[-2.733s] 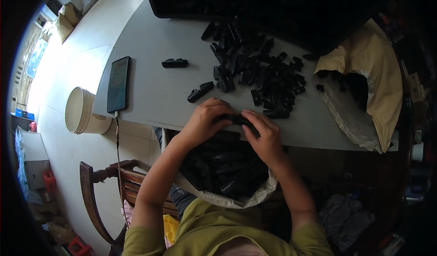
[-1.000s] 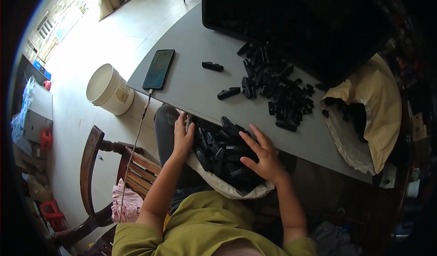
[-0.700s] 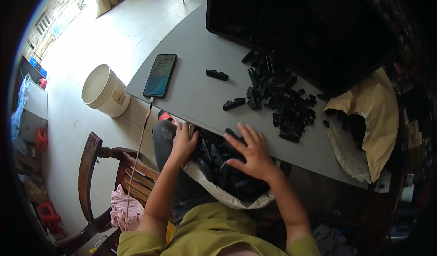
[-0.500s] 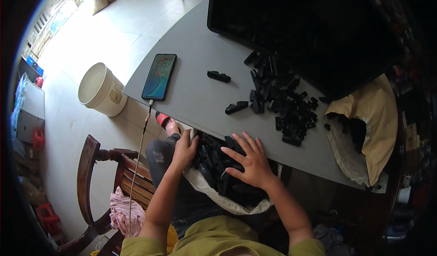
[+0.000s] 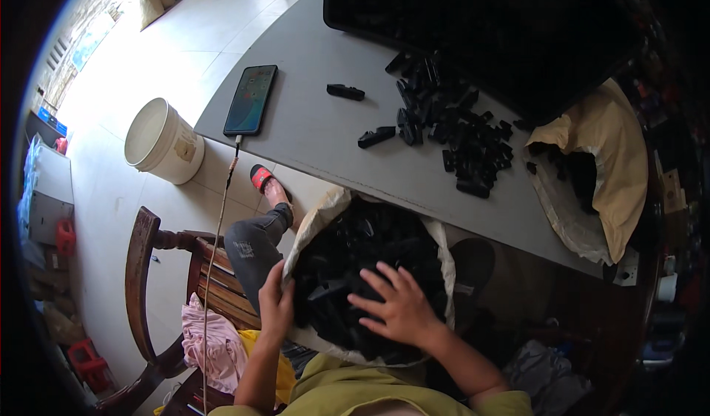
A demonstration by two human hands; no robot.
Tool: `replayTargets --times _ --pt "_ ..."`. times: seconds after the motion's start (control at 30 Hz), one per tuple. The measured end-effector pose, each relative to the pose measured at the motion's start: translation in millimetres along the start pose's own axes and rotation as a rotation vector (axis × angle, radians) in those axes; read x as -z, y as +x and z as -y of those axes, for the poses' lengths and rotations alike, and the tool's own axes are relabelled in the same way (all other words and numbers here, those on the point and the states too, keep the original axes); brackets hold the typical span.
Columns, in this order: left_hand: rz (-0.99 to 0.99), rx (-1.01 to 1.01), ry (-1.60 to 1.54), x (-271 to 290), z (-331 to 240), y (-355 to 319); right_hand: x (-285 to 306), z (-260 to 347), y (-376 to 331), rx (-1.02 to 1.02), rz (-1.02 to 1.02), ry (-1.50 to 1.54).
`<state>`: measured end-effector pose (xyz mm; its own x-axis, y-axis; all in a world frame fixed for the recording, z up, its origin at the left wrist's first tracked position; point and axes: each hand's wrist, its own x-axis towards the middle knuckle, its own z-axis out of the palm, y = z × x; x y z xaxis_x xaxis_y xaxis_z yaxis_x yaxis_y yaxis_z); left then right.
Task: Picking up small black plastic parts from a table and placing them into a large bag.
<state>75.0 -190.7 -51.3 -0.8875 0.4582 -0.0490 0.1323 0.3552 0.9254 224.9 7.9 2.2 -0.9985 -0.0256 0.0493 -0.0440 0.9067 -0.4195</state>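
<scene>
A pale sack (image 5: 319, 216) full of small black plastic parts (image 5: 370, 242) rests on my lap, below the grey table's edge. My left hand (image 5: 274, 305) grips the sack's left rim. Over the black parts my right hand (image 5: 398, 309) lies flat with its fingers spread, touching them. A pile of the same black parts (image 5: 462, 131) lies on the grey table (image 5: 310, 120), with two loose ones to its left, one (image 5: 345, 91) farther back and one (image 5: 376, 136) nearer.
A phone (image 5: 251, 99) with a cable lies on the table's left side. A dark tray (image 5: 481, 24) fills the back. A tan sack (image 5: 592, 157) lies open at right. A white bucket (image 5: 159, 141) and a wooden chair (image 5: 144, 268) stand on the tiled floor.
My hands came off the table's front edge and down to the sack on my lap. The view has swung left and down, and my right hand spread over the parts.
</scene>
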Motion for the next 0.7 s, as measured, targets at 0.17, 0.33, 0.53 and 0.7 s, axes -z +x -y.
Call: replayTargets --times 0.17,0.33,0.53,0.7 --pt "0.097 0.104 -0.040 2.7 -16.6 11.9 10.9 -17.8 25.6 -0.095 -0.024 -0.043" --pt "0.184 0.064 0.049 18.7 -17.6 21.9 27.4 -26.5 19.1 -0.052 -0.171 0.260" --pt "0.263 -0.202 0.489 22.0 -7.1 88.5 20.0 -95.9 -24.6 -0.673 -0.492 0.183" --pt "0.416 0.040 0.345 -50.7 3.6 179.3 -42.7 -146.1 1.9 -0.738 -0.686 0.833"
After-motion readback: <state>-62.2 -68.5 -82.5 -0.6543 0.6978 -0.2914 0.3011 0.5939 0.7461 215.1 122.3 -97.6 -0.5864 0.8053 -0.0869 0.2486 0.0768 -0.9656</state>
